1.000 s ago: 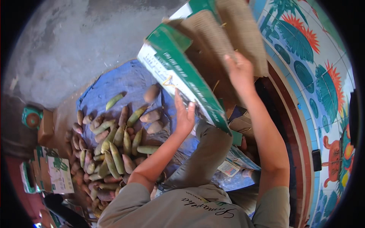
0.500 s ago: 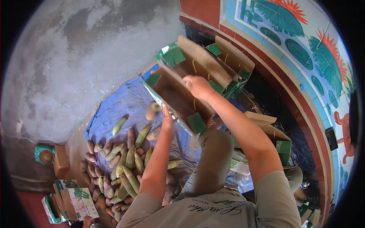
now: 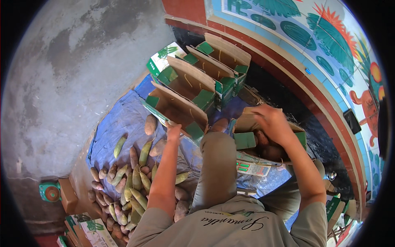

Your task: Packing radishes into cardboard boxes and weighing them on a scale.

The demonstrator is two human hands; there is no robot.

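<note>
**Left hand (image 3: 173, 131) on an open carton (image 3: 181, 101), right hand (image 3: 272, 122) over a loaded carton (image 3: 245, 140)**

The left hand is closed on the near rim of the open carton, which tilts slightly in front of the person's raised knee (image 3: 218, 164). Just beyond stand three more cartons (image 3: 192, 82) in a row, their flaps up. The right hand is bent at the raised flap of the loaded carton, on the person's right; whether its fingers pinch the cardboard (they are blurred) I cannot tell. Reddish-brown roots (image 3: 272, 153) lie inside that carton. To the left, a heap of long green and brown produce (image 3: 127, 193) covers part of a blue sheet (image 3: 108, 131). A tiled wall (image 3: 325, 74) with painted leaves curves along the right.
</note>
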